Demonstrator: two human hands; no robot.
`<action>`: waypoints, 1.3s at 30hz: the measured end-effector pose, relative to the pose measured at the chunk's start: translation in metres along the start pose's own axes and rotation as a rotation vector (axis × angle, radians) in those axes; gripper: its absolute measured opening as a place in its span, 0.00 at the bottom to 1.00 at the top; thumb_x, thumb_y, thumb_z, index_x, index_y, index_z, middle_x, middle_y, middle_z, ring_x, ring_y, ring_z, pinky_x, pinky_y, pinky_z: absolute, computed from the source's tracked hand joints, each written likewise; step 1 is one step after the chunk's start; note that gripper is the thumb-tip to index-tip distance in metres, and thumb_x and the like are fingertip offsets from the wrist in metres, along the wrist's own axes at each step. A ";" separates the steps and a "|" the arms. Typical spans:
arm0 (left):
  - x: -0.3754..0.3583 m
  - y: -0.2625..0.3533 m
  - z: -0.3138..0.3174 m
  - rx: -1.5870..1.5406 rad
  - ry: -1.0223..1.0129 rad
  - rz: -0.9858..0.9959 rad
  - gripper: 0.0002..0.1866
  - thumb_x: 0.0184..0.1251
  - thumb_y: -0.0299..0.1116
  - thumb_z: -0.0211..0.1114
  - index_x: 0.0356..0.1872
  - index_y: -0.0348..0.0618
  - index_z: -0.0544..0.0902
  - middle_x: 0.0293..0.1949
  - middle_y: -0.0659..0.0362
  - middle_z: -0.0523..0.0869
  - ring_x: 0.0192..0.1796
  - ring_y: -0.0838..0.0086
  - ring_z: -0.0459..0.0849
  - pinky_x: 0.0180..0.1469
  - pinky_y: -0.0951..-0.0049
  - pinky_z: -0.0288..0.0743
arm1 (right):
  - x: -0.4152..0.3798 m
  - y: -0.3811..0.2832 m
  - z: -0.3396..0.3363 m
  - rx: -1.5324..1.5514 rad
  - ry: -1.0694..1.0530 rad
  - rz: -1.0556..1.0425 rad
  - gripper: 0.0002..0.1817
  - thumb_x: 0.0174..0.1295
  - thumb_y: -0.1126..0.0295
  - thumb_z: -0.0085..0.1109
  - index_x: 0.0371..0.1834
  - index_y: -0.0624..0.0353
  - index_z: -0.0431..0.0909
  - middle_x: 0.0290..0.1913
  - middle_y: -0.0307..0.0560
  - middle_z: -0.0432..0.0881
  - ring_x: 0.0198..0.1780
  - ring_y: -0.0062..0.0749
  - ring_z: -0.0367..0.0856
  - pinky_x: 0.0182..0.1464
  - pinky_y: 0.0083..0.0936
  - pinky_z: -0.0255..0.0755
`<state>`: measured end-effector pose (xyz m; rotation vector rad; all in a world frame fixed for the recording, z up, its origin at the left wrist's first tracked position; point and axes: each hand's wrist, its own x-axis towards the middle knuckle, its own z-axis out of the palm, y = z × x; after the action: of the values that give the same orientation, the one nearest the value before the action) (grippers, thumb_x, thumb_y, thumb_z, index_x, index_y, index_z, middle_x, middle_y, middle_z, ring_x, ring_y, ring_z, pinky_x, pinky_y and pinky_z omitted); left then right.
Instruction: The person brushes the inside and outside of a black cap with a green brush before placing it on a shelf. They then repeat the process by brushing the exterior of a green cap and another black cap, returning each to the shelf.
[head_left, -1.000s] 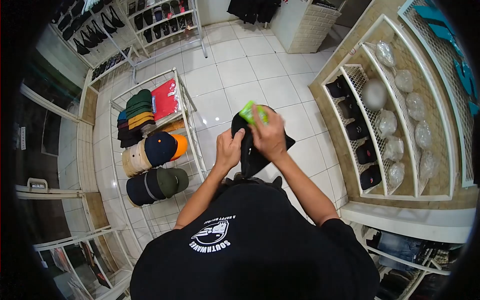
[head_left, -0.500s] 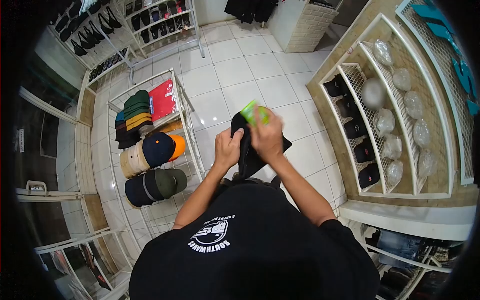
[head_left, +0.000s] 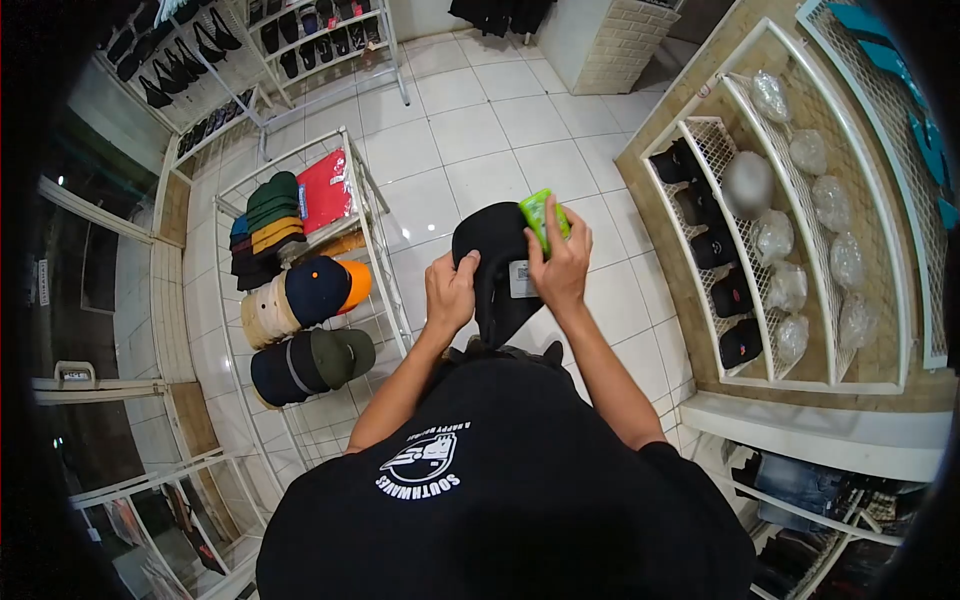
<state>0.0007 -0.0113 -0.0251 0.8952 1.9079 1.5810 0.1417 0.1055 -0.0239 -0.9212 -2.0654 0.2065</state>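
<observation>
In front of my chest I hold a black cap, its brim turned up and away from me. My left hand grips the cap's left edge, thumb on top at the base of the brim. A white label shows inside the crown. My right hand is closed on a small bright-green packet with pale markings. The packet sits right at the brim's right edge, and my fingers wrap its right side.
To the left, a white wire rack carries stacked caps and a red packaged garment. On the right, a wall shelf holds black caps and plastic-wrapped bundles. White floor tiles stretch ahead; shoe shelves stand at the back left.
My right hand with the green packet has moved right, from over the cap to the brim's edge. The cap has turned so its brim and inner label face me more.
</observation>
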 end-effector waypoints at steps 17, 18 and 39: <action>0.008 -0.010 -0.006 -0.081 0.079 0.026 0.20 0.72 0.36 0.62 0.24 0.28 0.77 0.15 0.57 0.71 0.22 0.76 0.69 0.26 0.61 0.60 | 0.000 0.003 0.004 -0.001 -0.003 0.021 0.36 0.61 0.71 0.70 0.76 0.56 0.73 0.63 0.62 0.78 0.61 0.56 0.76 0.62 0.46 0.68; 0.008 -0.010 -0.007 -0.056 0.092 0.004 0.20 0.72 0.37 0.62 0.24 0.28 0.77 0.15 0.58 0.71 0.23 0.76 0.69 0.27 0.61 0.60 | -0.002 -0.002 0.002 -0.002 -0.005 0.023 0.36 0.61 0.71 0.70 0.76 0.56 0.73 0.63 0.62 0.78 0.61 0.56 0.76 0.62 0.46 0.68; 0.030 -0.056 0.003 -1.035 -0.224 -0.601 0.14 0.81 0.32 0.62 0.56 0.30 0.80 0.50 0.51 0.89 0.51 0.68 0.90 0.58 0.68 0.86 | 0.022 0.034 -0.040 0.590 -0.040 0.357 0.44 0.56 0.69 0.78 0.76 0.65 0.66 0.58 0.53 0.83 0.55 0.35 0.84 0.59 0.31 0.77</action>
<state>-0.0259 0.0071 -0.0798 0.0262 0.8318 1.6485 0.1816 0.1377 -0.0001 -0.8979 -1.7039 0.9722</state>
